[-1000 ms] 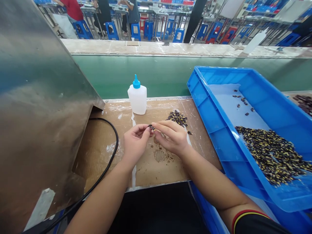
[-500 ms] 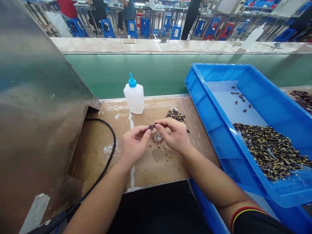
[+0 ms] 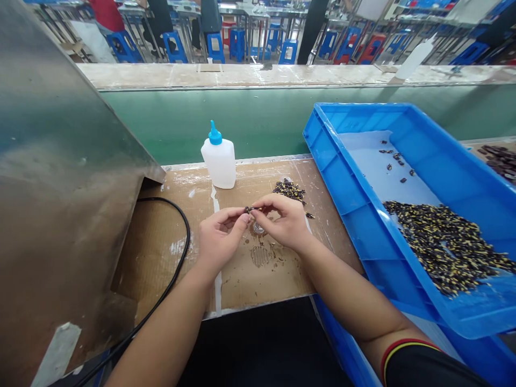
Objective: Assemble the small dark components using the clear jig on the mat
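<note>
Between my fingertips, over the cardboard-covered bench (image 3: 237,290), is a small dark brown part (image 3: 247,210). My left hand (image 3: 221,236) pinches it from the left between thumb and fingers. My right hand (image 3: 284,220) is closed at its right side, pinching a small dark piece whose exact kind I cannot make out. Just below the fingers sits a small clear round dish (image 3: 258,228), partly covered by my right hand. Behind my right hand lies a pile of small dark and yellow pieces (image 3: 289,188).
A white squeeze bottle (image 3: 220,164) with a blue nozzle stands behind my hands. To the right is a blue crate (image 3: 342,183) holding many dark and yellow pieces (image 3: 447,247). A metal housing (image 3: 60,188) and black cable (image 3: 186,252) are at left. People and stools are beyond.
My right fingertips have moved slightly left, closer to my left fingertips and the brown part. The whole view has shifted a little; nothing else has visibly moved.
</note>
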